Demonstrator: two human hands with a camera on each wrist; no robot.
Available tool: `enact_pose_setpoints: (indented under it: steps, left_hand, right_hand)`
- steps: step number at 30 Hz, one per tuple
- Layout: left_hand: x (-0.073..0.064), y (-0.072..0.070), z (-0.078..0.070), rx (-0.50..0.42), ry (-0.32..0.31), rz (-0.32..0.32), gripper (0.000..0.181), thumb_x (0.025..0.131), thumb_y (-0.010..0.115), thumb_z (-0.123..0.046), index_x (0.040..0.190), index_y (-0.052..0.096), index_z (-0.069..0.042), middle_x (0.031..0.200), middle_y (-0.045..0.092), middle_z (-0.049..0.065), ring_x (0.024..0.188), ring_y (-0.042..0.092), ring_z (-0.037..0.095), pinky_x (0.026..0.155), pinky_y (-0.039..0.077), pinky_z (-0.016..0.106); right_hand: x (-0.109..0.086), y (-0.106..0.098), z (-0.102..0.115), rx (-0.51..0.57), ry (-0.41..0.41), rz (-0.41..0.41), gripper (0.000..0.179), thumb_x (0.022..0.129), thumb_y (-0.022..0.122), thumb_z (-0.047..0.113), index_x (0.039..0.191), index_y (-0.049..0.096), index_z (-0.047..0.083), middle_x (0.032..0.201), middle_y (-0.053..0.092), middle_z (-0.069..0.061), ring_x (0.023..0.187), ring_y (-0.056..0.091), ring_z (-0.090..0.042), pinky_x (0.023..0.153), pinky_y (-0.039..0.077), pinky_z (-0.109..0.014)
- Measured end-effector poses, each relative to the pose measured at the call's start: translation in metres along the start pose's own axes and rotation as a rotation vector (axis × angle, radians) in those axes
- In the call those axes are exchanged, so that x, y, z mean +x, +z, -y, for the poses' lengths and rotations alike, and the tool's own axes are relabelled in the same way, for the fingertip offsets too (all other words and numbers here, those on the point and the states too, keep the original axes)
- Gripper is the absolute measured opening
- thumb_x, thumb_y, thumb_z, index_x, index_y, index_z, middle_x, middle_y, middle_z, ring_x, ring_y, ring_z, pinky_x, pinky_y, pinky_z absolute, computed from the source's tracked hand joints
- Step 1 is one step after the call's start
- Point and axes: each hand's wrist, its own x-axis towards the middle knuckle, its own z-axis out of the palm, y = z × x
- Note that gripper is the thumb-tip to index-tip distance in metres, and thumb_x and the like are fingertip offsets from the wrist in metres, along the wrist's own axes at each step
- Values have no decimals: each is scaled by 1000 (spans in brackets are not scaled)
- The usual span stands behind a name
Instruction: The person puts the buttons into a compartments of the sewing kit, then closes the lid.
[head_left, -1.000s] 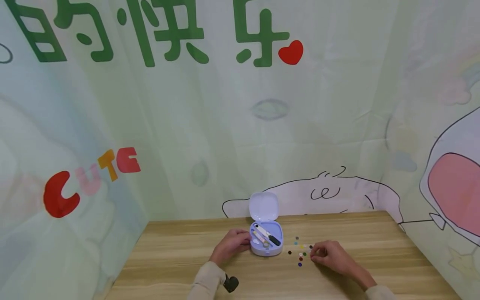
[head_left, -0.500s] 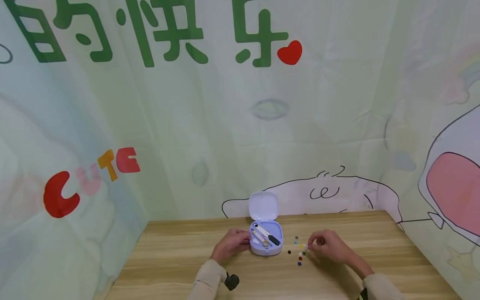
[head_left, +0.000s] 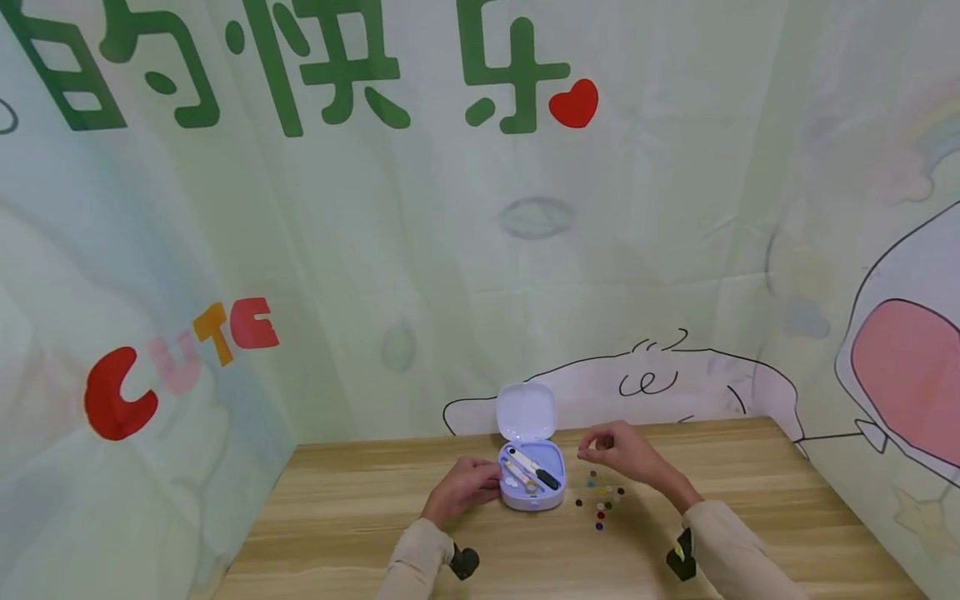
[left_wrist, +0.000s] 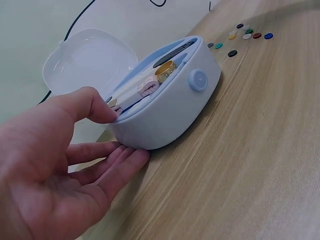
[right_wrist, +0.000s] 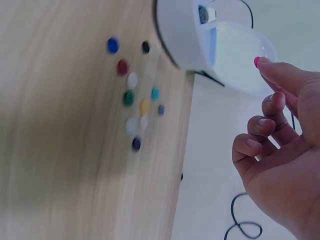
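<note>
We find a wood-grain table (head_left: 360, 483), printed backdrop (head_left: 660, 250) behind. Left grip (head_left: 461, 490) clamps the box (head_left: 532, 503); right grip (head_left: 621, 452) pinches a pink button (right_wrist: 257, 61).

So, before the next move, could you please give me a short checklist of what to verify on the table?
1. Lid open: ok, it stands raised behind the box.
2. Box steadied: ok, the left hand holds its side, thumb at the rim.
3. Small pink piece pinched: ok, the right hand has it at the fingertips.
4. Right hand over the box: not ok, in the head view it shows to the box's right.
5. Loose buttons clear of the box: ok, they lie apart from it on the table.
6. Which way the pink piece faces: cannot tell, the fingers mostly cover it.
</note>
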Motion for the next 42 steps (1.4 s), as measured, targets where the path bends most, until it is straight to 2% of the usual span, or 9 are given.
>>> enact_pose_setpoints:
  steps: [10, 16, 21, 28, 34, 42]
  left_hand:
    - [-2, 2, -1, -1, -4, -18, 36, 94, 59, -5, 121, 60, 19, 107, 70, 17, 98, 68, 24, 92, 60, 40]
    - [0, 3, 0, -16, -18, -20, 36, 94, 60, -5, 121, 60, 19, 107, 69, 17, 95, 67, 21, 92, 60, 39]
    - [-1, 2, 0, -20, -15, -18, 37, 93, 60, -5, 122, 60, 19, 107, 69, 17, 96, 66, 21, 93, 60, 39]
    - [-1, 3, -2, -21, -11, -6, 38, 93, 60, -5, 122, 59, 19, 108, 68, 17, 97, 66, 22, 93, 60, 41]
    - [-2, 3, -3, 5, -19, -23, 37, 93, 60, -5, 121, 61, 18, 106, 69, 15, 96, 67, 23, 92, 60, 40]
    - [-1, 3, -2, 16, -3, -25, 38, 93, 58, -6, 122, 59, 19, 110, 69, 17, 100, 67, 25, 93, 60, 40]
  right_hand:
    - [33, 24, 18, 146, 133, -1, 6, 93, 77, 19, 92, 77, 13, 80, 60, -2, 78, 52, -20, 64, 42, -29]
    - [40, 38, 20, 215, 212, -16, 5, 92, 78, 17, 92, 76, 12, 82, 59, -3, 82, 50, -21, 67, 40, -32]
    - [42, 42, 21, 241, 233, -22, 9, 92, 78, 19, 97, 78, 12, 85, 61, -4, 85, 51, -23, 69, 41, -33]
    - [35, 40, 11, 221, 230, -55, 30, 95, 76, 26, 118, 76, 7, 92, 64, -3, 85, 53, -22, 68, 44, -31]
    - [22, 27, -4, 198, 234, -53, 32, 95, 75, 29, 122, 75, 11, 92, 62, -4, 84, 52, -21, 66, 42, -32]
    - [-5, 9, -34, 157, 221, -40, 35, 93, 78, 25, 122, 73, 6, 92, 62, -3, 83, 53, -21, 64, 44, -31]
